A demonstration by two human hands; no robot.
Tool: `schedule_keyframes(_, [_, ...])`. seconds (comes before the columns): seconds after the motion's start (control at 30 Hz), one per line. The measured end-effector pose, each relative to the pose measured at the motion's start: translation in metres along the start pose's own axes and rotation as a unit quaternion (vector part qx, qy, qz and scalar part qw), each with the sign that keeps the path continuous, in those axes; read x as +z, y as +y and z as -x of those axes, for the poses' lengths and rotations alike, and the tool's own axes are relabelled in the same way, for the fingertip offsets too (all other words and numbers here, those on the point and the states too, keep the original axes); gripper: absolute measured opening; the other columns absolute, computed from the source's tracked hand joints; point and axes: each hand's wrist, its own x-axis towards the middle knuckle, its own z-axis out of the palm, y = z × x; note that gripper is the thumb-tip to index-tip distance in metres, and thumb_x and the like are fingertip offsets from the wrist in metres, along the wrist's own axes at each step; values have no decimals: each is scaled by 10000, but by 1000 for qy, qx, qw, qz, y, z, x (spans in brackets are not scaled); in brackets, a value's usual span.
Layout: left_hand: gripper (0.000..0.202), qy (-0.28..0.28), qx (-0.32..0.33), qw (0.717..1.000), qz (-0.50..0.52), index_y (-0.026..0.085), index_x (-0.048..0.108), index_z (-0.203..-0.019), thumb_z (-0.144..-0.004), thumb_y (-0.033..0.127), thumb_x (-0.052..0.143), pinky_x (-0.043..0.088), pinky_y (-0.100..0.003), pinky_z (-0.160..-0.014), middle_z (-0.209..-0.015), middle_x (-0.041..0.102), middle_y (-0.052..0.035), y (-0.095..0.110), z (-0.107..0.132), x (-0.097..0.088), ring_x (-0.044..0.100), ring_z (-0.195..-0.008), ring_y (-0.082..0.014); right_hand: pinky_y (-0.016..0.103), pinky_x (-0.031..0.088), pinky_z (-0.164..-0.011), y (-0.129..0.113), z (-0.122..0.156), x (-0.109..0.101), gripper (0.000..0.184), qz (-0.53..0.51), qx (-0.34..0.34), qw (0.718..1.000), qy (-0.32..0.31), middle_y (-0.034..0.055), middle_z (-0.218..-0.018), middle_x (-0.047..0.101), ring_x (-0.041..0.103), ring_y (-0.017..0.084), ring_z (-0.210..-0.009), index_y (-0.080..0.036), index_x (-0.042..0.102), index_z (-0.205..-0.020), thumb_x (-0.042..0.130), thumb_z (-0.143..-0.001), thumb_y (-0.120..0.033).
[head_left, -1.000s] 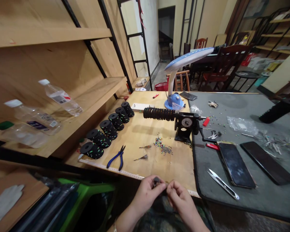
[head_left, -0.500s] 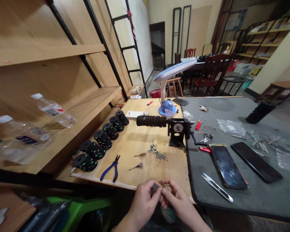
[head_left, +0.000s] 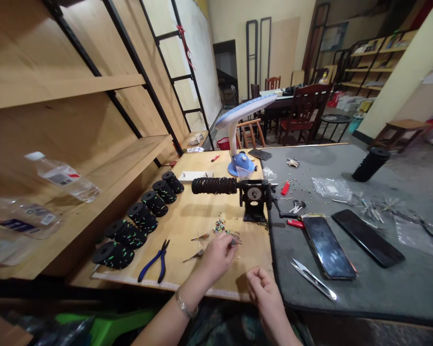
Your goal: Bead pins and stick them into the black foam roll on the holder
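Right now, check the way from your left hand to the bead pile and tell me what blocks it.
Nothing visible blocks it. The left hand sits just short of the bead pile, with only a few stray beads lying nearby.

cream walls (head_left: 231, 24), wood chair (head_left: 303, 113) w/ red seat, shelves (head_left: 368, 60)

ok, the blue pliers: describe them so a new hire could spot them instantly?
Start at the wooden bench, left of the grey mat. A row of black spools runs along its left side. Beside the nearest spool, just behind the measuring tape on the front edge, lie the pliers, the only blue-handled tool on the bench, with handles splayed apart.
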Motion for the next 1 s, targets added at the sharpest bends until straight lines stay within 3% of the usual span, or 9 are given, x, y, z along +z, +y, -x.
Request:
schedule_keyframes(0.23, [188, -66, 13, 996, -59, 170, 634, -750, -806, 58, 493, 413, -294, -721, -808, 603, -64, -9, -27, 28, 563, -795, -205, 197, 110, -401, 7, -1, 1, 518, -44, 6, 999, 13, -142, -416, 250, 147, 47, -391, -218, 429, -660, 673, -639, -674])
schedule_keyframes(0.43, [186, -87, 7, 995, -40, 167, 602, -736, -799, 42, 479, 399, -305, -723, -806, 575, -58, -15, -32, 33, 550, -772, -198, 199, 113, -407, 6, 1, 0, 468, -49, 1, 999, -1, -138, -423, 286, 166, 49, -400, -206, 452, -694, 662, -700, -624])
schedule_keyframes(0.57, [155, -68, -2, 998, 19, 173, 558, -773, -833, 73, 456, 401, -291, -723, -837, 569, -54, -10, -19, 24, 542, -788, -188, 200, 112, -405, 7, 2, -2, 466, -45, 5, 999, -5, -141, -421, 277, 162, 48, -398, -207, 456, -699, 663, -700, -624])
schedule_keyframes(0.7, [82, -53, -36, 989, 131, 185, 514, -843, -883, 176, 443, 401, -223, -610, -730, 551, 0, 0, 14, 12, 523, -668, -138, 202, 129, -405, 3, 7, -1, 467, -12, 4, 1000, -29, -127, -442, 306, 192, 50, -396, -209, 456, -692, 652, -703, -633])
schedule_keyframes(0.73, [64, -43, -79, 964, 250, 179, 514, -819, -869, 202, 483, 383, -211, -572, -715, 543, 6, 3, 24, 11, 500, -628, -124, 202, 146, -409, 1, 9, 0, 462, -2, 0, 999, -40, -118, -453, 328, 220, 53, -401, -207, 462, -692, 646, -712, -630])
schedule_keyframes(0.83, [192, -10, -196, 845, 497, 164, 544, -791, -788, 327, 644, 302, -194, -491, -670, 510, 31, 7, 51, 13, 409, -533, -83, 201, 203, -434, -5, 14, 8, 435, 21, -10, 997, -79, -87, -491, 414, 312, 65, -434, -198, 482, -703, 620, -750, -608])
schedule_keyframes(0.93, [313, 29, -262, 747, 611, 153, 571, -772, -671, 375, 767, 286, -188, -484, -639, 503, 47, 7, 69, 22, 379, -509, -64, 199, 199, -421, -10, 17, 18, 437, 38, 11, 993, -112, -80, -485, 459, 299, 57, -408, -200, 469, -695, 602, -753, -612])
schedule_keyframes(1.0, [352, 53, -280, 707, 647, 149, 585, -770, -623, 377, 809, 301, -184, -490, -635, 516, 48, 6, 76, 28, 395, -512, -61, 193, 197, -408, -11, 18, 24, 427, 43, 26, 991, -122, -81, -483, 476, 294, 51, -388, -204, 455, -690, 594, -755, -602])
